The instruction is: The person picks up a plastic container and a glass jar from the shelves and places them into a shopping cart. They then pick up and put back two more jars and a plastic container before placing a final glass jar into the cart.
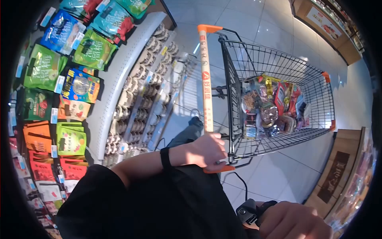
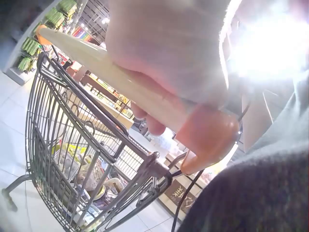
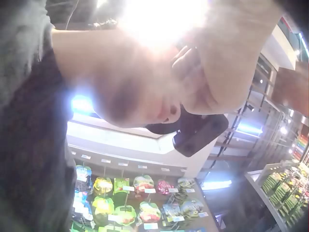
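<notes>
My left hand (image 1: pixel 209 152) grips the handle (image 1: pixel 205 81) of a shopping cart near one orange end cap (image 2: pixel 210 137). In the left wrist view its fingertips show below the pale bar. The black wire basket (image 1: pixel 274 59) holds a heap of packaged foods (image 1: pixel 274 105) in clear and coloured plastic. My right hand (image 1: pixel 296 223) is raised close to the head camera, back of the hand up, with its fingers loosely bent and holding nothing visible. A small camera (image 1: pixel 247 212) is strapped at its wrist. Glare covers part of the right wrist view.
On the left, shelves carry colourful snack pouches (image 1: pixel 81 85), with rows of small hanging packs (image 1: pixel 137 85) beyond. Wooden display stands (image 1: pixel 332 175) line the right side. Pale floor tiles (image 1: pixel 274 175) run under the cart. A black cable (image 1: pixel 242 183) hangs between my arms.
</notes>
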Demonstrator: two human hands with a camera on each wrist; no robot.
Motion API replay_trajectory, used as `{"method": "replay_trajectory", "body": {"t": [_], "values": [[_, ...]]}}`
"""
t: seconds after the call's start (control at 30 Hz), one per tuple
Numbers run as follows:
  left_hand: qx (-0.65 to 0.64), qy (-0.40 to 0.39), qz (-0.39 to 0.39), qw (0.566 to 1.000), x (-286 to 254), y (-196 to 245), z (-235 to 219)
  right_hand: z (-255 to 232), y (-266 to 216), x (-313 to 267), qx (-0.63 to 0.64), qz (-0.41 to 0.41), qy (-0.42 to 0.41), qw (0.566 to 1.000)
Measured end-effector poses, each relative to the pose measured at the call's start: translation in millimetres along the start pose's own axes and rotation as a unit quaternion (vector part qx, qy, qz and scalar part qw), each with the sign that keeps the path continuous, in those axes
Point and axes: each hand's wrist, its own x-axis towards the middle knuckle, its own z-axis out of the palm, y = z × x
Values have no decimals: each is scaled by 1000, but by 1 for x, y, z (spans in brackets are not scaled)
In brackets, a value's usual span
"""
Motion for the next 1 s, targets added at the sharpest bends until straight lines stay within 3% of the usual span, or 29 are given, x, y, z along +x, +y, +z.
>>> {"method": "replay_trajectory", "body": {"t": [0.07,0.13,0.3,0.7,0.77,0.83,0.87,0.9,0.97,1.0], "values": [[9,-6,-1,1000,-2,1,0,8,-1,0,-20,21,36,999],[5,-53,-29,998,1,4,-4,6,8,-2,6,-44,7,999],[6,-73,-24,997,3,4,-5,-6,16,-12,28,-48,3,998],[8,-3,11,1000,4,1,5,-38,18,-23,84,-41,-21,995],[4,16,10,1000,5,-1,4,-49,34,-39,104,-72,8,992],[-2,26,16,1000,4,0,3,-55,58,-59,93,-91,111,985],[-7,62,46,997,4,-2,5,-61,72,-66,-15,-32,271,962],[-5,64,45,997,5,-2,6,-67,82,-69,-124,28,420,899],[-19,86,46,995,5,-3,10,-88,103,-63,-383,238,391,802],[-19,80,59,995,5,-3,13,-98,114,-67,-481,256,333,769]]}}
